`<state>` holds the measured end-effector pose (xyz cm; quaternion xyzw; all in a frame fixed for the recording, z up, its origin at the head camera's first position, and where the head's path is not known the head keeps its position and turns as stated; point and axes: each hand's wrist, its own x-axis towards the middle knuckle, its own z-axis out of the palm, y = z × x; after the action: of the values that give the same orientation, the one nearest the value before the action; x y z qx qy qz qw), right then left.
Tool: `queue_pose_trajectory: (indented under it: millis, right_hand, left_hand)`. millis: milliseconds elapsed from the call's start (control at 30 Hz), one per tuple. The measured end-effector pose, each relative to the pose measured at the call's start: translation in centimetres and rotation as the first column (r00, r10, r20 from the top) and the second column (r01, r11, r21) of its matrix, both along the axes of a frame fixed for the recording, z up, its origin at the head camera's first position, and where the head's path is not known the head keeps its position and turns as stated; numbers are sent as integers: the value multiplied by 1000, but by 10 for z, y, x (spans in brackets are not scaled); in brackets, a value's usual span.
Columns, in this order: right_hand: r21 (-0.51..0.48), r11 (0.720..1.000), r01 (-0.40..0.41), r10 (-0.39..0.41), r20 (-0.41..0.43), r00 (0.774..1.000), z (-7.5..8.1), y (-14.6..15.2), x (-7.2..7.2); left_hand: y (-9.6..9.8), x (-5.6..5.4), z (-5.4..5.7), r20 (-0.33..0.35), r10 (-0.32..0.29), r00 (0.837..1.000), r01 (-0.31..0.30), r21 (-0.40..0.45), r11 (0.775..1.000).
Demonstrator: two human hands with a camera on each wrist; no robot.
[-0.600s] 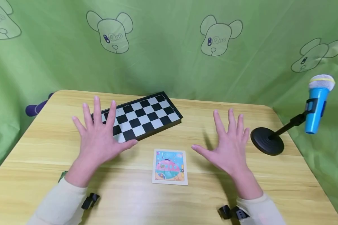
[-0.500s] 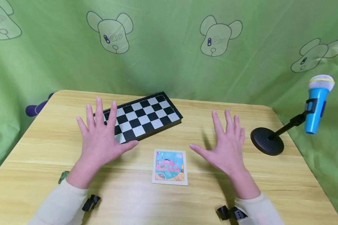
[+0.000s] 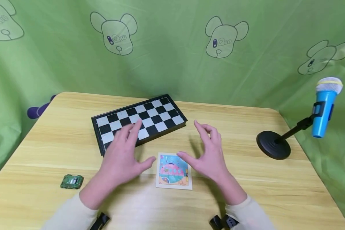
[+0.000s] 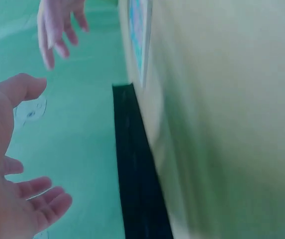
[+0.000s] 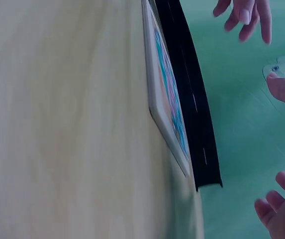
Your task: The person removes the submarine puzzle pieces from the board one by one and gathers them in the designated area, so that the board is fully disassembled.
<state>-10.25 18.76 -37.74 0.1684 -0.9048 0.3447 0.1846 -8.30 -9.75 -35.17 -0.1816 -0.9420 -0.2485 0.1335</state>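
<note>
Between my two hands a small square picture puzzle [image 3: 173, 171] with a white frame lies on the table; it shows a pink and teal submarine. My left hand [image 3: 122, 161] is raised left of it, thumb and fingers apart, overlapping the near side of the black-and-white chessboard [image 3: 149, 119] in the head view. To the puzzle's right, my right hand [image 3: 210, 156] is held above the table, its thumb tip overlapping the puzzle's upper right corner. Both wrist views show bent, separated fingers holding nothing, with the puzzle [image 5: 167, 94] and the chessboard's dark edge [image 4: 137, 169] beyond.
A small green toy car [image 3: 72, 181] sits left of my left forearm. At the right stands a blue toy microphone [image 3: 325, 108] on a round black base [image 3: 273, 145]. Behind the wooden table [image 3: 276, 191] hangs a green curtain [image 3: 172, 57], with a purple object [image 3: 35, 111] by the left edge.
Both hands have moved inward toward the puzzle, and their spread fingers have bent and come closer together. The green toy car and the chessboard's left side have come into sight.
</note>
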Motion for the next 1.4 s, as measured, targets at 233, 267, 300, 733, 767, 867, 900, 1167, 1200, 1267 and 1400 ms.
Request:
queue_pose_trajectory:
  millis: [233, 267, 300, 733, 767, 867, 900, 1167, 1200, 1267, 1400]
  right_hand:
    - [-100, 990, -100, 113, 134, 985, -6, -18, 4]
    - [-114, 987, -112, 129, 152, 980, -6, -20, 5]
    - [-125, 984, -123, 144, 170, 975, -7, -21, 5]
    - [-66, 974, -216, 224, 416, 881, -20, -33, 2]
    - [-57, 972, -226, 229, 423, 877, -21, -34, 2]
    - [-17, 968, -249, 231, 434, 871, -22, -37, 5]
    - [-4, 968, -252, 228, 438, 870, -22, -38, 6]
    - [49, 961, -272, 218, 471, 855, -23, -40, 7]
    - [49, 960, -275, 220, 470, 855, -24, -40, 7]
    - [55, 957, -283, 226, 467, 855, -24, -40, 5]
    - [62, 949, -310, 246, 473, 846, -22, -41, 2]
  left_hand:
    - [20, 7, -20, 306, -94, 947, 79, 62, 995]
    - [22, 7, -23, 336, -105, 936, 81, 86, 993]
    - [24, 8, -25, 362, -117, 925, 82, 110, 990]
    - [37, 8, -48, 555, -244, 795, 73, 311, 948]
    - [38, 8, -49, 558, -247, 792, 70, 319, 945]
    - [39, 8, -52, 563, -260, 785, 76, 329, 941]
    - [39, 8, -53, 561, -262, 785, 80, 329, 941]
    - [38, 10, -59, 575, -312, 757, 69, 404, 912]
    - [38, 10, -59, 573, -312, 758, 69, 405, 912]
    - [38, 10, -60, 571, -311, 760, 67, 406, 911]
    - [37, 8, -61, 564, -297, 770, 72, 386, 920]
